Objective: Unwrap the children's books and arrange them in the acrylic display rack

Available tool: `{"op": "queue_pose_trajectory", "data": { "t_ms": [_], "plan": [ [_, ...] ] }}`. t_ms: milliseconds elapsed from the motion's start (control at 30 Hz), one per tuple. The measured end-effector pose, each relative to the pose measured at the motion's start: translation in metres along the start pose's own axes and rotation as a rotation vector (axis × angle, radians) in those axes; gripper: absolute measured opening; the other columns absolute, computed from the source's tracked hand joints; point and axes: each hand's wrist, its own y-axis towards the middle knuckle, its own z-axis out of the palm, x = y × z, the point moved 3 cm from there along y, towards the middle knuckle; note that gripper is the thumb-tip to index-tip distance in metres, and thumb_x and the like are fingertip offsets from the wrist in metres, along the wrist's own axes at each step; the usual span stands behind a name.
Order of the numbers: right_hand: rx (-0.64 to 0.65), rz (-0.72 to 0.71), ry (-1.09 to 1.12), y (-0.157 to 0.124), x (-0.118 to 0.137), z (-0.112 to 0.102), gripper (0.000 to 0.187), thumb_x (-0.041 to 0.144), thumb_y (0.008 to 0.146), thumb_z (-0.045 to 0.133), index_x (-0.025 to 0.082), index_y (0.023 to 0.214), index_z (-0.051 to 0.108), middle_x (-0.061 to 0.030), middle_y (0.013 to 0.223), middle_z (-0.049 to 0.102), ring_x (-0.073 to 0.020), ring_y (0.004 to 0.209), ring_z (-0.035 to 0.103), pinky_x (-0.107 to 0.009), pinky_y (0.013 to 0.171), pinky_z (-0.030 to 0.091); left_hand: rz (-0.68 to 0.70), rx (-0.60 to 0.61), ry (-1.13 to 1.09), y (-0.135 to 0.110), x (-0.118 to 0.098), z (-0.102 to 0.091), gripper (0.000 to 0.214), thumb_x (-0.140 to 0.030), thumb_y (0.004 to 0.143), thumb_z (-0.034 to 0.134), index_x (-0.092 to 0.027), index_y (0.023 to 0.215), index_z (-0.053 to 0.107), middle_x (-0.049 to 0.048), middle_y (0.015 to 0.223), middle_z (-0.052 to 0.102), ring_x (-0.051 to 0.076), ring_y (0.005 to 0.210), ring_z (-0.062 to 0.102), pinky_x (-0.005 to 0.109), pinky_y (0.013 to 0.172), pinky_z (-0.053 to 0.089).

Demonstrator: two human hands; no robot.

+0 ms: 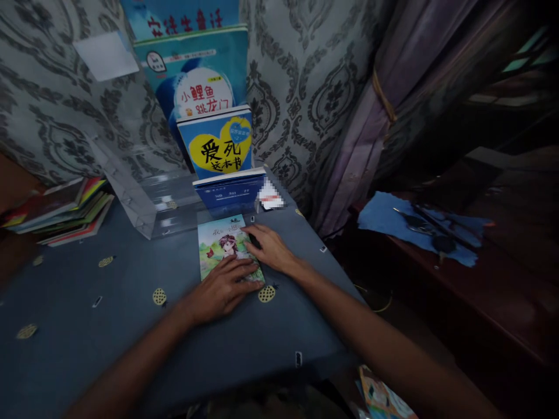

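A small picture book [218, 241] with a green cover lies flat on the dark blue tablecloth [131, 326]. My left hand [220, 288] rests flat on its lower part, fingers stretched out. My right hand [271, 247] lies on the book's right edge, fingers spread and pointing left. Behind the book, a clear stepped stand [140, 192] holds books upright in rising rows: a dark blue one [229, 192], a blue one with a yellow heart [216, 145], and a light blue one [194, 75] above it.
A stack of colourful books [61, 212] lies at the table's left back. Patterned wallpaper [301, 87] and a purple curtain [393, 110] stand behind. A blue cloth [384, 218] lies on a dark wooden bench at the right. More books [379, 398] lie below the table's front edge.
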Motion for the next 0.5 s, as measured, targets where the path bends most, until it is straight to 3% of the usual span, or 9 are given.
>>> {"op": "queue_pose_trajectory", "data": {
  "t_ms": [233,433,500],
  "plan": [
    [-0.003,-0.033,0.009,0.0,-0.001,0.002,0.033,0.021,0.092,0.06,0.018,0.124,0.065,-0.0125,0.115,0.069,-0.0262,0.106,0.065,-0.041,0.095,0.052,-0.09,-0.042,-0.131,-0.018,0.009,-0.01,0.038,-0.019,0.101,0.048,-0.029,0.134,0.066,0.0052,0.143,0.064,0.021,0.137,0.055,0.05,0.121,0.038],
    [0.017,-0.016,-0.009,0.001,0.0,0.001,0.033,0.022,0.092,0.061,0.016,0.124,0.065,-0.0131,0.113,0.069,-0.0265,0.104,0.066,-0.041,0.093,0.053,-0.207,-0.19,-0.178,-0.035,0.047,-0.014,0.037,-0.017,0.099,0.047,-0.027,0.124,0.072,0.0085,0.132,0.07,0.022,0.13,0.061,0.051,0.113,0.046],
    [0.02,-0.023,-0.019,0.001,0.0,0.0,0.033,0.022,0.092,0.061,0.016,0.124,0.065,-0.0132,0.114,0.069,-0.0267,0.105,0.066,-0.041,0.094,0.053,-0.327,-0.25,-0.097,-0.039,0.061,-0.013,0.037,-0.016,0.098,0.046,-0.023,0.122,0.073,0.0117,0.133,0.069,0.025,0.129,0.061,0.052,0.11,0.048]
  ]
}}
